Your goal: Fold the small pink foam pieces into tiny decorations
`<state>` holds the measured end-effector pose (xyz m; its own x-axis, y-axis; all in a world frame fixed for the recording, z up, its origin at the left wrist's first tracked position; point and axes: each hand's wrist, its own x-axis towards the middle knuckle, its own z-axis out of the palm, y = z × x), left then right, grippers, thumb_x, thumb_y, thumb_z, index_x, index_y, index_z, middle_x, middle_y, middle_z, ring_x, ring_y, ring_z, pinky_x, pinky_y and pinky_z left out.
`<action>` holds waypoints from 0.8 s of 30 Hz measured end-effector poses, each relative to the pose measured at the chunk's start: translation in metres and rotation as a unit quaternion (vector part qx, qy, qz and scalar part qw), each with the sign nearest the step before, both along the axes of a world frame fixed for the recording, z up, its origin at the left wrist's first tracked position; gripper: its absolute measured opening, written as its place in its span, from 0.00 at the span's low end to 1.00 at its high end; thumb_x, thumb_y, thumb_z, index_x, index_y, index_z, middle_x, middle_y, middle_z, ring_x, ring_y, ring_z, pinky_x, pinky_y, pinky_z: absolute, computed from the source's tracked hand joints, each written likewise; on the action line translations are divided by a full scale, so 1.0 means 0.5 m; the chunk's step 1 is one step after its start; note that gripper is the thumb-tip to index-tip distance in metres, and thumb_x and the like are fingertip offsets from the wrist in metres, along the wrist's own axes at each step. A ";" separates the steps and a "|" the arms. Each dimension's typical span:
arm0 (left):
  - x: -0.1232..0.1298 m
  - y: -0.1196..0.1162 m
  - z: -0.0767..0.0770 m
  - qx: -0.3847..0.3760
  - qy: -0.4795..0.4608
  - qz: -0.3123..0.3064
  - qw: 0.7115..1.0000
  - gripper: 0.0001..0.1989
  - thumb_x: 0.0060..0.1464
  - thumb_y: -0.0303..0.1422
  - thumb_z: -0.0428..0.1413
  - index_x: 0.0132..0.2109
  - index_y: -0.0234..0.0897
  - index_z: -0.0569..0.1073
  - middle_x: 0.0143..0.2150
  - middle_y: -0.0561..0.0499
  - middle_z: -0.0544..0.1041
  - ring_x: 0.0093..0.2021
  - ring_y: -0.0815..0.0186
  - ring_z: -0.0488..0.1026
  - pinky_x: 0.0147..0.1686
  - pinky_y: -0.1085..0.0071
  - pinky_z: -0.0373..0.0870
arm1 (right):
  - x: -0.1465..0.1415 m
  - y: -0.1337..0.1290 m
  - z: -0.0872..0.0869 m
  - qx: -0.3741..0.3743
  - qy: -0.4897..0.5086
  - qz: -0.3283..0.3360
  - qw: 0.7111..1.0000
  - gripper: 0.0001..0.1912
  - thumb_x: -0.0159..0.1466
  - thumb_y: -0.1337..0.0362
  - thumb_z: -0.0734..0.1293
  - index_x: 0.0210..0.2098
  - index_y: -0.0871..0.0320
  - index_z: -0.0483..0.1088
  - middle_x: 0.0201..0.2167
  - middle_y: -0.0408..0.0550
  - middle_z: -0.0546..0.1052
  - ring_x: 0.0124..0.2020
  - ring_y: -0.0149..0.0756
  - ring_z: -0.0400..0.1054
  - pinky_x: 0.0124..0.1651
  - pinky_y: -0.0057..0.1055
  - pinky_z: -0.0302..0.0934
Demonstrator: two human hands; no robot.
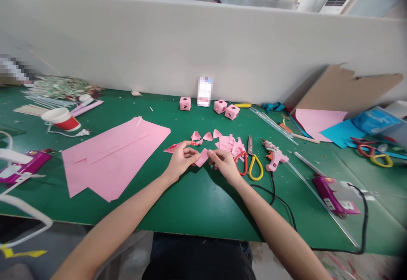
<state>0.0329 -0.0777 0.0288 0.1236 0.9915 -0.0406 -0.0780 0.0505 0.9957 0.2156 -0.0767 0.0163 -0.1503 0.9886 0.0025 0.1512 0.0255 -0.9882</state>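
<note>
Between my hands, above the green table, I hold a small pink paper piece [202, 158]. My left hand [182, 159] pinches its left side, and my right hand [221, 161] pinches its upper right corner. Just beyond, several small folded pink paper pieces [207, 136] lie in a row. A pile of cut pink paper pieces [227, 143] is beside my right hand. Scissors [251, 157] with one red and one yellow handle lie right of that hand. Farther right rests a pink glue gun [276, 156].
Large pink paper sheets [114, 157] cover the left middle of the table. Three pink paper cubes [185, 103] and a phone-like upright screen [204, 91] stand near the partition. A paper cup [60, 120] is left; a purple device [333, 195], glue sticks and cardboard [343, 87] are right.
</note>
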 end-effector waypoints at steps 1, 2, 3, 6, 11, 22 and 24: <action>0.001 -0.001 0.000 -0.004 -0.001 0.002 1.000 0.24 0.46 0.32 0.64 0.49 0.36 0.65 0.31 0.55 0.75 0.27 0.71 0.72 0.27 0.75 0.69 | 0.001 0.000 0.000 0.015 -0.012 -0.004 1.000 0.23 0.62 0.43 0.65 0.30 0.59 0.74 0.19 0.42 0.70 0.19 0.29 0.59 0.22 0.27 0.52; 0.002 -0.002 0.000 -0.009 -0.001 0.001 1.000 0.24 0.46 0.32 0.64 0.49 0.36 0.65 0.30 0.55 0.75 0.27 0.71 0.72 0.27 0.75 0.69 | 0.003 0.000 0.000 0.036 -0.026 -0.010 0.999 0.23 0.62 0.44 0.65 0.28 0.59 0.73 0.19 0.42 0.69 0.19 0.29 0.60 0.23 0.27 0.53; 0.003 -0.003 0.001 -0.016 -0.001 -0.002 1.000 0.23 0.46 0.31 0.64 0.48 0.36 0.65 0.30 0.55 0.75 0.27 0.71 0.72 0.27 0.75 0.69 | 0.003 0.000 0.001 0.059 -0.040 -0.016 0.997 0.23 0.62 0.45 0.65 0.27 0.59 0.73 0.19 0.42 0.69 0.21 0.30 0.60 0.24 0.27 0.53; 0.007 -0.006 0.003 -0.054 0.001 -0.003 0.999 0.20 0.46 0.30 0.63 0.46 0.35 0.67 0.30 0.54 0.76 0.28 0.71 0.73 0.29 0.75 0.70 | 0.002 -0.001 0.001 0.091 -0.065 -0.029 0.993 0.22 0.63 0.47 0.65 0.25 0.60 0.73 0.19 0.43 0.69 0.22 0.31 0.62 0.26 0.28 0.54; 0.002 -0.004 0.009 -0.089 -0.003 0.020 0.996 0.21 0.46 0.31 0.64 0.47 0.35 0.67 0.31 0.53 0.76 0.28 0.69 0.74 0.28 0.73 0.71 | -0.002 0.000 -0.002 0.029 -0.052 -0.012 0.998 0.23 0.59 0.44 0.68 0.30 0.60 0.77 0.20 0.44 0.73 0.19 0.30 0.60 0.23 0.28 0.53; 0.000 -0.005 0.019 -0.082 -0.006 0.013 0.997 0.23 0.45 0.32 0.66 0.47 0.34 0.67 0.32 0.51 0.78 0.30 0.68 0.75 0.30 0.73 0.70 | 0.000 -0.001 0.000 0.077 -0.077 -0.003 0.994 0.20 0.61 0.48 0.68 0.25 0.59 0.74 0.23 0.46 0.75 0.25 0.33 0.65 0.29 0.30 0.57; -0.002 -0.004 0.021 -0.079 -0.013 0.017 0.997 0.24 0.45 0.32 0.66 0.48 0.34 0.67 0.31 0.52 0.77 0.29 0.69 0.74 0.31 0.73 0.69 | 0.000 0.000 -0.001 0.065 -0.074 -0.003 0.995 0.21 0.61 0.47 0.67 0.26 0.59 0.75 0.22 0.45 0.75 0.24 0.32 0.64 0.28 0.29 0.55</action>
<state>0.0321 -0.0800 0.0390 0.0924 0.9765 -0.1949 -0.1073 0.2043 0.9730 0.2155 -0.0764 0.0159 -0.1528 0.9822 0.1092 0.2949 0.1508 -0.9436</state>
